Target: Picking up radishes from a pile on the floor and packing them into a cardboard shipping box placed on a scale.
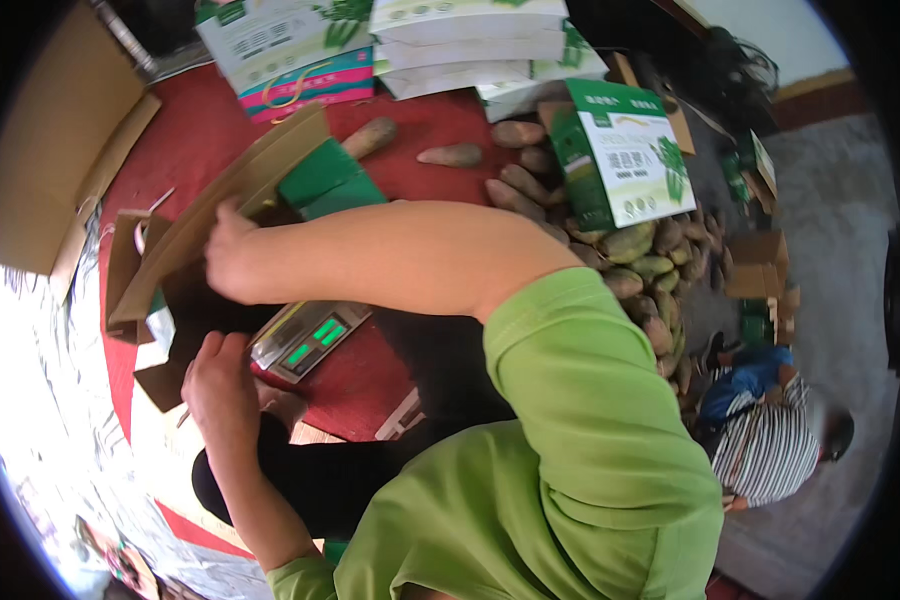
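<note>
An opened brown cardboard box [198,232] with raised flaps stands at the left, tilted, its dark inside partly hidden by my arm. My right arm reaches across to it, and my right hand [232,262] is closed at its long flap, the fingertips partly hidden. At the box's near edge, my left hand [220,388] has its fingers bent over the cardboard. Just right of my left hand, a digital scale [310,340] with lit green digits sits on the red surface. A green carton flap [332,180] shows beyond my right forearm.
Several long root vegetables [630,243] lie heaped at the right, with a loose one [450,155] farther left. A green-and-white carton [630,160] stands on the heap. Stacked white cartons [470,45] are at the back. A person in a striped shirt [765,455] is at the right.
</note>
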A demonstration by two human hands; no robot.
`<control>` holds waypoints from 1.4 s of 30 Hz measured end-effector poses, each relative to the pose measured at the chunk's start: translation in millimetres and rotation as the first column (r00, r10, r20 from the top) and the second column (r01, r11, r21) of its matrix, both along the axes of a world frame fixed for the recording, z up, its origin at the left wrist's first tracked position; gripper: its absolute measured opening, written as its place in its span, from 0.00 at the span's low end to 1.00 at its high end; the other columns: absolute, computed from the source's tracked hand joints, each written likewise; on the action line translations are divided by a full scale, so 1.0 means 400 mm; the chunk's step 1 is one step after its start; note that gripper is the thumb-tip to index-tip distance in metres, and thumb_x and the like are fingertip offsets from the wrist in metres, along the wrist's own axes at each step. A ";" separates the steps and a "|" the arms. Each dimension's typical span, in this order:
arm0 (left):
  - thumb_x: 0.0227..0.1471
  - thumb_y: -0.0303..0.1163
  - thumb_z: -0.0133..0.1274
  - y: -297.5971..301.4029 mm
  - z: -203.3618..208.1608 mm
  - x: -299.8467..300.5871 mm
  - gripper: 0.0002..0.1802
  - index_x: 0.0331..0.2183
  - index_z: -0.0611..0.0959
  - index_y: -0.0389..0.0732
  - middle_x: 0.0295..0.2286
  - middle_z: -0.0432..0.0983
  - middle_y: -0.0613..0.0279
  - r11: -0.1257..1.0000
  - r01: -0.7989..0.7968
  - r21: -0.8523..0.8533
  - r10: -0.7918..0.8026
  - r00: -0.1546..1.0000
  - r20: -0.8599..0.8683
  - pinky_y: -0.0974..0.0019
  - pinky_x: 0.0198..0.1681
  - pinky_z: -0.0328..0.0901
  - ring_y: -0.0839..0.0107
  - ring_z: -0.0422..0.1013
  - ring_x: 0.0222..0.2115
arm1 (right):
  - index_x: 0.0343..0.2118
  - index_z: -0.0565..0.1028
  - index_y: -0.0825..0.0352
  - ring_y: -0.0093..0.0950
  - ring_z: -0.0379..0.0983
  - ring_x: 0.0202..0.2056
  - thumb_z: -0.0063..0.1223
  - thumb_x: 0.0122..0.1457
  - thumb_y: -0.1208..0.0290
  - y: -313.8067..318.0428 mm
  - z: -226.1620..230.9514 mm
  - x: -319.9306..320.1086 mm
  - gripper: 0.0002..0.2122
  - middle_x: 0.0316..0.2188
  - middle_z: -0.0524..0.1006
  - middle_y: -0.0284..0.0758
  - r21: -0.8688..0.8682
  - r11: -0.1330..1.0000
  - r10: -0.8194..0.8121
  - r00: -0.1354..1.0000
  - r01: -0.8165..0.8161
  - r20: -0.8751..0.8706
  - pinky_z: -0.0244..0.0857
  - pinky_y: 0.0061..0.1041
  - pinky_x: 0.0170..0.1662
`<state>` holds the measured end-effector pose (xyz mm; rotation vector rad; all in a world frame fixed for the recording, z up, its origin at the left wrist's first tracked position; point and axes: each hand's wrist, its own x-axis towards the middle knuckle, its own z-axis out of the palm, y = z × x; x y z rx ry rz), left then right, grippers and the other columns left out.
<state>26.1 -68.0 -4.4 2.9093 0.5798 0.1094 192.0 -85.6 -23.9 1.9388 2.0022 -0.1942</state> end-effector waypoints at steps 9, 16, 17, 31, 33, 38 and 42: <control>0.49 0.25 0.49 -0.007 0.014 -0.002 0.06 0.31 0.80 0.39 0.28 0.72 0.55 0.998 -0.010 -0.065 0.010 1.000 -0.003 0.56 0.32 0.65 0.53 0.71 0.30 | 0.33 0.77 0.60 0.31 0.75 0.30 0.57 0.50 0.66 -0.346 0.071 0.126 0.07 0.26 0.77 0.32 0.836 0.170 -0.046 0.851 0.522 -0.522 0.63 0.35 0.36; 0.47 0.23 0.51 0.008 0.003 -0.003 0.05 0.31 0.78 0.36 0.27 0.70 0.53 0.997 0.022 -0.078 -0.020 0.999 0.027 0.57 0.31 0.64 0.52 0.70 0.29 | 0.33 0.77 0.62 0.42 0.74 0.36 0.53 0.52 0.69 -0.840 -0.320 0.091 0.07 0.31 0.78 0.41 0.214 -0.018 -0.542 0.170 0.977 -0.823 0.67 0.38 0.39; 0.47 0.22 0.52 0.015 -0.002 -0.008 0.05 0.30 0.77 0.36 0.26 0.70 0.53 0.996 0.030 -0.087 -0.026 0.999 0.045 0.57 0.31 0.64 0.52 0.70 0.29 | 0.33 0.77 0.62 0.42 0.74 0.36 0.54 0.51 0.67 -0.897 -0.380 0.064 0.08 0.31 0.78 0.42 0.142 -0.017 -0.640 0.098 0.990 -0.762 0.67 0.39 0.39; 0.47 0.22 0.54 0.051 -0.026 0.004 0.04 0.29 0.77 0.34 0.25 0.71 0.54 0.991 0.098 -0.091 -0.097 0.995 0.022 0.60 0.34 0.63 0.57 0.70 0.27 | 0.34 0.77 0.60 0.37 0.72 0.43 0.51 0.51 0.66 -1.418 -0.586 -0.141 0.09 0.37 0.77 0.36 -0.022 -0.207 -0.978 -0.207 0.978 0.012 0.67 0.38 0.43; 0.47 0.22 0.54 0.046 -0.024 0.007 0.04 0.29 0.77 0.34 0.25 0.71 0.55 0.991 0.108 -0.077 -0.106 0.994 0.024 0.60 0.34 0.62 0.57 0.70 0.27 | 0.39 0.76 0.57 0.34 0.69 0.45 0.54 0.49 0.66 -1.464 -0.551 -0.126 0.12 0.40 0.74 0.32 0.044 -0.143 -0.977 -0.148 0.989 0.151 0.66 0.36 0.43; 0.47 0.22 0.55 0.041 -0.020 0.007 0.05 0.29 0.76 0.34 0.25 0.71 0.55 0.993 0.046 -0.108 -0.044 0.999 0.023 0.61 0.35 0.62 0.57 0.69 0.27 | 0.48 0.70 0.54 0.31 0.65 0.51 0.60 0.45 0.72 -1.548 -0.472 -0.113 0.24 0.48 0.70 0.29 -0.108 -0.169 -0.943 -0.129 0.980 0.307 0.62 0.37 0.48; 0.46 0.22 0.55 0.043 -0.023 0.014 0.05 0.29 0.76 0.34 0.25 0.71 0.55 0.994 0.030 -0.107 -0.028 0.999 0.017 0.61 0.35 0.63 0.57 0.69 0.27 | 0.49 0.69 0.52 0.30 0.63 0.53 0.59 0.46 0.73 -1.582 -0.485 -0.140 0.24 0.48 0.70 0.28 -0.206 -0.240 -0.927 -0.161 0.949 0.340 0.61 0.37 0.49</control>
